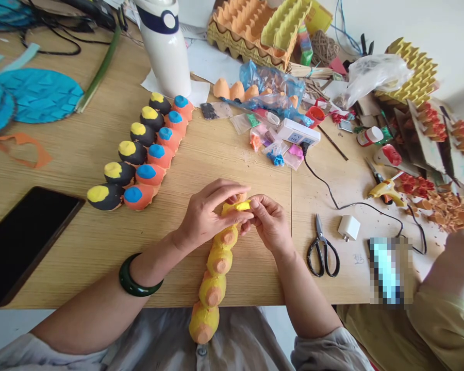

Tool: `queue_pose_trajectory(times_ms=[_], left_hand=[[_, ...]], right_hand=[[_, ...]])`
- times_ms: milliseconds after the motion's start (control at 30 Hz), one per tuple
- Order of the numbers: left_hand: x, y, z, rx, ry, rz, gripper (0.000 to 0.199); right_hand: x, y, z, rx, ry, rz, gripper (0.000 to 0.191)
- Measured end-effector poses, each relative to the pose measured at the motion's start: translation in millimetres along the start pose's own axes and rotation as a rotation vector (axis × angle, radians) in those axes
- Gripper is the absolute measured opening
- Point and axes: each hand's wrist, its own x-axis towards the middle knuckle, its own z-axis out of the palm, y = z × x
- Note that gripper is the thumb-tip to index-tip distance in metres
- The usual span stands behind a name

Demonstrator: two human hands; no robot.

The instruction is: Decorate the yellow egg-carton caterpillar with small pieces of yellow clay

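Observation:
A strip of yellow-covered egg-carton cups (212,291) with bare orange tips runs from the front table edge up to my hands. Around its far end curves my left hand (212,208), its fingers spread on either side of the strip and touching a bit of yellow clay (243,205). Thumb and fingers of my right hand (269,221) pinch that clay at its right end. To the left stand two finished-looking rows, black cups with yellow tops (120,173) and orange cups with blue tops (150,174).
Black scissors (323,250), a white charger (348,227) and a power strip (298,133) with its cable lie right. A dark phone (27,239) is at left, a white bottle (168,51) behind. Another person's arm (454,263) rests at far right.

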Motion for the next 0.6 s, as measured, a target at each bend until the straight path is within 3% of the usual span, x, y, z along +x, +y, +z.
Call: queue_pose_trajectory(times_ms=[67, 200, 433, 533, 600], left_hand=[[0.0, -0.2, 0.1, -0.008, 0.006, 0.005, 0.030], [0.6, 1.3, -0.3, 0.001, 0.060, -0.036, 0.005], [0.1, 0.9, -0.7, -0.036, 0.041, -0.092, 0.009], [-0.4, -1.3, -0.6, -0.075, 0.000, -0.124, 0.034], [-0.1, -2.8, -0.7, -0.074, -0.037, -0.076, 0.033]], right_hand=[[0.1, 0.1, -1.0, -0.016, 0.008, -0.005, 0.041], [-0.7, -0.6, -1.3, -0.093, 0.043, -0.088, 0.038], [-0.5, -0.8, 0.8, -0.130, 0.019, -0.160, 0.030], [1.6, 0.7, -1.9, -0.119, 0.076, -0.141, 0.034], [2.4, 0.8, -3.4, -0.120, 0.079, -0.117, 0.037]])
